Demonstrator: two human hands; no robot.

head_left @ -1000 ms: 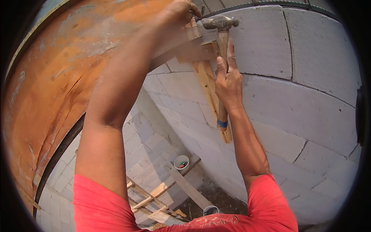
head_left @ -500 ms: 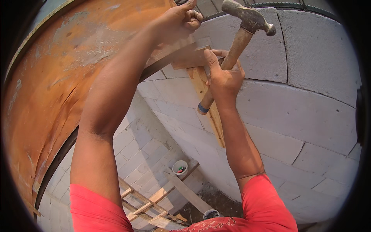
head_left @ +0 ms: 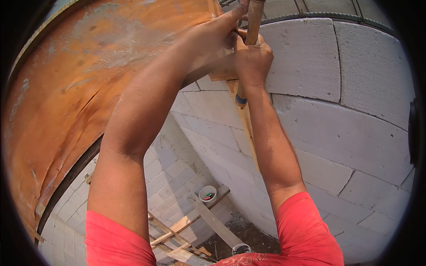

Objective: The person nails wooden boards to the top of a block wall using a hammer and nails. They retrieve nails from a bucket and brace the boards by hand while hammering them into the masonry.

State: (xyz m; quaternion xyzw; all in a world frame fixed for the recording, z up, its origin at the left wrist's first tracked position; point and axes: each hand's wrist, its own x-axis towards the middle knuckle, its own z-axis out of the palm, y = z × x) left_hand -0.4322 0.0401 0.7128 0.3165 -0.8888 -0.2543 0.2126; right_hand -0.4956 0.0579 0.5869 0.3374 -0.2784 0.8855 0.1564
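My right hand [head_left: 254, 64] is closed around the wooden handle of a hammer [head_left: 254, 24], which stands nearly upright. The hammer's head is cut off by the top of the view. Blue tape wraps the handle close to its lower end. My left hand [head_left: 231, 23] is up beside the right one, fingers bent in near the handle; what they hold, if anything, is hidden. Under both hands, a short wood block [head_left: 223, 73] sits at the edge of the orange sheet. A narrow wooden board [head_left: 244, 122] runs down from it along the wall, partly behind my right forearm.
The stained orange sheet [head_left: 66, 88] spreads across the left. A white block wall [head_left: 337, 119] rises on the right, with ribbed steel bars [head_left: 328, 16] along its top. Far below are a white bucket [head_left: 207, 193], a second bucket [head_left: 242, 249], planks [head_left: 217, 224] and a wooden frame [head_left: 171, 232].
My right hand has moved up and slightly left with the hammer, whose head has passed out of the top of the view. The left hand has come over to the right hand.
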